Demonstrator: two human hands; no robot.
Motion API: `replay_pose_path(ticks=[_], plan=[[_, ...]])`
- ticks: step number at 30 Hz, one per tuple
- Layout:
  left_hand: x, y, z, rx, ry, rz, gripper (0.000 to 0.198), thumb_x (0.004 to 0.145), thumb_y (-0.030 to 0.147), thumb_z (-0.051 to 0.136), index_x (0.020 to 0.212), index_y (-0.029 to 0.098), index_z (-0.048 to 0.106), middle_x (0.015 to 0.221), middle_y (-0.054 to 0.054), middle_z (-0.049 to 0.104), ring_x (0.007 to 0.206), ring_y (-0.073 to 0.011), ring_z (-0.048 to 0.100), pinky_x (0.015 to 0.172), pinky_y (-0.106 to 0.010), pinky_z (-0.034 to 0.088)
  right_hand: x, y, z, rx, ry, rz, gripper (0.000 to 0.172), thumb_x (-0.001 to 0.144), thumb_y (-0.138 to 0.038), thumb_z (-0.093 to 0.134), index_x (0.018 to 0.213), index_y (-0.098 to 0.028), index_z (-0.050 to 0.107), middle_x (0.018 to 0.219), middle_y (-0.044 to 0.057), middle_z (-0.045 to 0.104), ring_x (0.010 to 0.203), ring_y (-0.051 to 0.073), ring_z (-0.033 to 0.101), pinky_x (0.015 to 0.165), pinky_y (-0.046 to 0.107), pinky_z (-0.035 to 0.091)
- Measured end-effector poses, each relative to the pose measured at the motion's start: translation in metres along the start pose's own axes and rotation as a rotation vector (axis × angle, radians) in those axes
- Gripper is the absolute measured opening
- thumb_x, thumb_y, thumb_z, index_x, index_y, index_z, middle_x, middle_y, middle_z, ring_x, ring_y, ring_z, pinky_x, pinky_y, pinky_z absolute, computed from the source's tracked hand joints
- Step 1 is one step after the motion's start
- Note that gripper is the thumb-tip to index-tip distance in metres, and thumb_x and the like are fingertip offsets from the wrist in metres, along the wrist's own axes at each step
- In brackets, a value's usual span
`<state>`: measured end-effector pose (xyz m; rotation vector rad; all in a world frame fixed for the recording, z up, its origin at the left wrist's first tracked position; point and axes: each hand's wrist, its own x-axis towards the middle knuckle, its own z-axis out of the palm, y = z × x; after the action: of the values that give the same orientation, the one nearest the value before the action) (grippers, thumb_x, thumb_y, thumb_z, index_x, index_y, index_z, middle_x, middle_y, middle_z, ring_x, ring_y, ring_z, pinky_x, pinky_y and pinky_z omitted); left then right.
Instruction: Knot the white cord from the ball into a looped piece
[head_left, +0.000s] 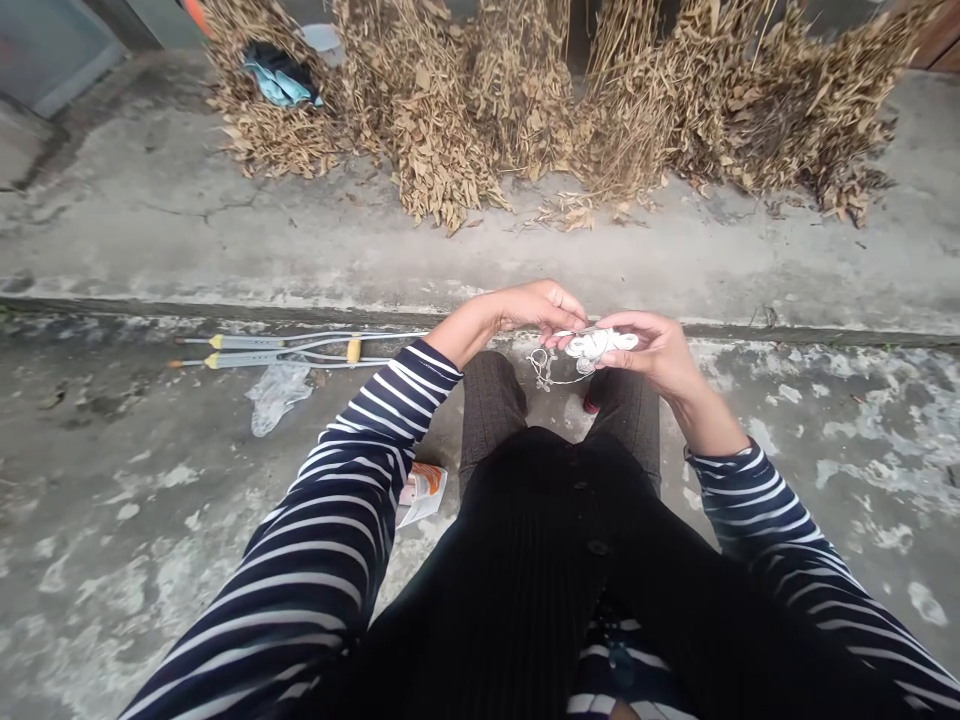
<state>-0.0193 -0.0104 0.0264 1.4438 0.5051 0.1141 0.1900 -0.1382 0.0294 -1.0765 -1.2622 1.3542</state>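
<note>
A small white crocheted piece (596,345) is held out in front of my knees, between both hands. My right hand (649,350) grips it from the right, fingers curled round it. My left hand (536,305) pinches its left edge, fingers bent. A thin loop of white thread (544,368) hangs below the piece. Both arms wear dark sleeves with white stripes. I am seated, with dark clothing over my lap.
A pair of metal crutches (285,350) lies on the concrete to the left, with a clear plastic bag (277,395) beside them. An orange-and-white packet (421,492) sits by my left thigh. Bundles of dry brown plants (525,100) line the far side.
</note>
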Motion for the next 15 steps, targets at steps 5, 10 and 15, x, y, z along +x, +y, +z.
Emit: replay_pose_path(ticks=[5, 10, 15], plan=[[-0.011, 0.005, 0.006, 0.035, 0.132, -0.02, 0.017, 0.078, 0.032, 0.082, 0.085, 0.016, 0.08, 0.066, -0.007, 0.071, 0.049, -0.011, 0.06, 0.05, -0.023, 0.044, 0.001, 0.006, -0.001, 0.114, 0.086, -0.006, 0.044, 0.051, -0.034, 0.1, 0.087, -0.023, 0.078, 0.099, 0.003, 0.074, 0.078, 0.018, 0.069, 0.061, 0.033, 0.064], [-0.033, -0.001, 0.008, 0.121, 0.122, -0.076, 0.013, 0.076, 0.028, 0.082, 0.079, 0.016, 0.079, 0.068, -0.007, 0.072, 0.05, -0.0114, 0.06, 0.049, -0.023, 0.041, 0.003, 0.008, -0.012, 0.168, 0.184, 0.023, 0.047, 0.051, -0.037, 0.1, 0.09, -0.024, 0.076, 0.083, 0.0, 0.071, 0.071, 0.016, 0.067, 0.066, 0.033, 0.066], [-0.061, -0.03, -0.011, 0.11, 0.363, -0.201, 0.015, 0.074, 0.015, 0.082, 0.064, 0.017, 0.071, 0.055, -0.001, 0.064, 0.048, -0.0113, 0.058, 0.054, -0.024, 0.046, 0.002, 0.013, -0.033, 0.196, 0.225, 0.019, 0.047, 0.056, -0.036, 0.099, 0.095, -0.027, 0.075, 0.091, -0.001, 0.074, 0.074, 0.014, 0.069, 0.069, 0.03, 0.066]])
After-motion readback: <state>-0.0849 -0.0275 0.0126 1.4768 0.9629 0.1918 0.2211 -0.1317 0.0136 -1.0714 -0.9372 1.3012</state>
